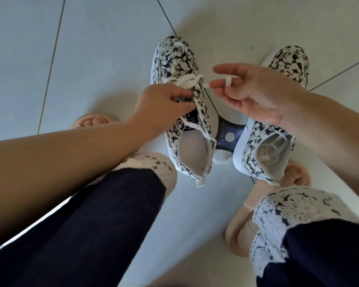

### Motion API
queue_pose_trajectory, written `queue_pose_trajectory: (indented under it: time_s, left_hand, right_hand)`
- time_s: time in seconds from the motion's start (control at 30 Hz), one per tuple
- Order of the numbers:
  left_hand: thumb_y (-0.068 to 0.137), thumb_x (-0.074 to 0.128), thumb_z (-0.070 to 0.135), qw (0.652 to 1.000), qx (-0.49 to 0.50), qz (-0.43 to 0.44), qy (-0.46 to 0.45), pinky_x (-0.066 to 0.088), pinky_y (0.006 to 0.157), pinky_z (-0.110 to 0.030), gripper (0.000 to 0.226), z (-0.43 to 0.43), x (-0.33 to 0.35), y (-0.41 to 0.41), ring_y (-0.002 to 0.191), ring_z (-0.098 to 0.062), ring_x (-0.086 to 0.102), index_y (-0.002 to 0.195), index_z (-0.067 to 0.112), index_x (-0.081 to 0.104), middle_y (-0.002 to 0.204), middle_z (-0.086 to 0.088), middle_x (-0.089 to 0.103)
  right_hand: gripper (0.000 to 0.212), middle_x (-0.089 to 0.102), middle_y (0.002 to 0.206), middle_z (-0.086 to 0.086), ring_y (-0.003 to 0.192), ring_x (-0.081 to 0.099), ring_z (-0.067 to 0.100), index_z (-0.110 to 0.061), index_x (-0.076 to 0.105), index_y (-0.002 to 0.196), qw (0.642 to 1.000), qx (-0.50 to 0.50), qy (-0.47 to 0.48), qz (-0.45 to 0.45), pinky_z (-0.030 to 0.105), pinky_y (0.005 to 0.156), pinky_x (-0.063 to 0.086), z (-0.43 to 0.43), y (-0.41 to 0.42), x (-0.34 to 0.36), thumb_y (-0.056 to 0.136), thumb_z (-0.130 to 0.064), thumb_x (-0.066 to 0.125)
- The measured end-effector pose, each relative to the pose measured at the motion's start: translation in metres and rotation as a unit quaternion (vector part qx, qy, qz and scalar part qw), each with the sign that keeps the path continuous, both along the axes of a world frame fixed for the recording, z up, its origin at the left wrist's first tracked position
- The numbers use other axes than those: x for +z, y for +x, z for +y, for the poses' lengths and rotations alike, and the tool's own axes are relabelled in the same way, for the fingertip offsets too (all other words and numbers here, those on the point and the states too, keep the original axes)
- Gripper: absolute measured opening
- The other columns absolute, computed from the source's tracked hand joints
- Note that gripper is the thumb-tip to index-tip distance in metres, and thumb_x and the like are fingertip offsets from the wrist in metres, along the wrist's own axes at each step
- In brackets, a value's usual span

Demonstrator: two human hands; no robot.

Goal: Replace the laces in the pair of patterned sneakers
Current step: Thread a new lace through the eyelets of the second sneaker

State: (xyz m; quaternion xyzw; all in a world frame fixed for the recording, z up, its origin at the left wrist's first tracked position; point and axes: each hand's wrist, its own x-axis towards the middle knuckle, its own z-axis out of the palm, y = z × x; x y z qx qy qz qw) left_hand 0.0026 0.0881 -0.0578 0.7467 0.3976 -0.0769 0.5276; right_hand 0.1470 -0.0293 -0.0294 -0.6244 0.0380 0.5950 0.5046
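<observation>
Our left hand was extended past the left knee, its fingers and thumb curled and pinching the white lace at the eyelet row of the left sneaker. Our right hand was held level with it, above the gap between the two shoes, palm turned towards us. Its thumb and fingers pinched the free end of the same lace, which was looped over one finger. The lace ran across the short gap between the two hands.

Nearest to us were the dark trouser legs, each ending in a white lace-trimmed cuff. Beyond the cuffs, both feet sat in beige slippers.

Next out, the left sneaker stood upright on its sole, heel towards us and toe pointing away. Lace was threaded at its toe end, and one strand trailed over the collar. The right sneaker lay near it, tilted so that its white sole edge faced the left one. A loose lace was bundled inside its opening. Between the two heels lay a flat object, white and dark, with a round white spot; we could not identify it. Farthest out, the floor consisted of pale tiles with dark joints.
</observation>
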Motion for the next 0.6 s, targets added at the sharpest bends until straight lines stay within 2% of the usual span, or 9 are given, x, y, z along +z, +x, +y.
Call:
queue_pose_trajectory:
  time_s: [0.13, 0.27, 0.43, 0.5, 0.6]
  left_hand:
    - [0.078, 0.071, 0.024, 1.000, 0.018, 0.001, -0.020, 0.039, 0.064, -0.005, 0.026, -0.002, 0.000, 0.001, 0.063, 0.006, 0.050, 0.104, 0.024, 0.069, 0.080, 0.017, 0.060]
    - [0.079, 0.071, 0.024, 0.999, 0.024, -0.010, -0.022, 0.039, 0.064, -0.010, 0.028, -0.003, 0.000, -0.001, 0.059, 0.003, 0.047, 0.106, 0.025, 0.068, 0.068, 0.018, 0.053]
    - [0.078, 0.071, 0.026, 0.999, 0.032, -0.025, -0.017, 0.042, 0.062, -0.023, 0.017, -0.007, -0.001, -0.003, 0.056, -0.008, 0.042, 0.093, 0.032, 0.067, 0.059, 0.010, 0.047]
    - [0.077, 0.071, 0.026, 0.999, 0.038, -0.028, -0.012, 0.041, 0.059, -0.023, 0.016, -0.008, -0.002, -0.003, 0.054, -0.007, 0.040, 0.090, 0.034, 0.065, 0.059, 0.011, 0.046]
    - [0.077, 0.071, 0.027, 0.999, 0.039, -0.026, -0.006, 0.039, 0.059, -0.022, 0.016, -0.009, -0.002, -0.001, 0.054, -0.006, 0.040, 0.092, 0.032, 0.066, 0.058, 0.012, 0.045]
  right_hand:
    - [0.038, 0.065, 0.085, 0.008, 0.074, 0.068, 0.011, -0.008, 0.058, 0.111, 0.999, -0.041, -0.003, -0.033, 0.020, 0.073, 0.056, 0.004, -0.009, -0.007, 0.085, 0.017, 0.045]
    - [0.038, 0.068, 0.084, 0.000, 0.076, 0.065, 0.008, -0.013, 0.058, 0.113, 0.996, -0.070, -0.020, -0.051, 0.019, 0.068, 0.047, 0.008, -0.017, -0.014, 0.085, 0.012, 0.049]
    - [0.040, 0.063, 0.089, 0.011, 0.076, 0.064, 0.014, -0.004, 0.054, 0.117, 0.988, -0.155, -0.002, -0.016, 0.023, 0.073, 0.057, 0.010, -0.022, -0.018, 0.084, 0.018, 0.048]
    - [0.038, 0.061, 0.089, 0.012, 0.075, 0.065, 0.014, -0.002, 0.053, 0.116, 0.987, -0.155, -0.001, -0.029, 0.021, 0.071, 0.057, 0.011, -0.023, -0.019, 0.083, 0.018, 0.050]
    - [0.037, 0.060, 0.086, 0.010, 0.075, 0.065, 0.015, -0.003, 0.054, 0.110, 0.992, -0.097, -0.005, -0.082, 0.021, 0.070, 0.056, 0.010, -0.025, -0.021, 0.080, 0.018, 0.054]
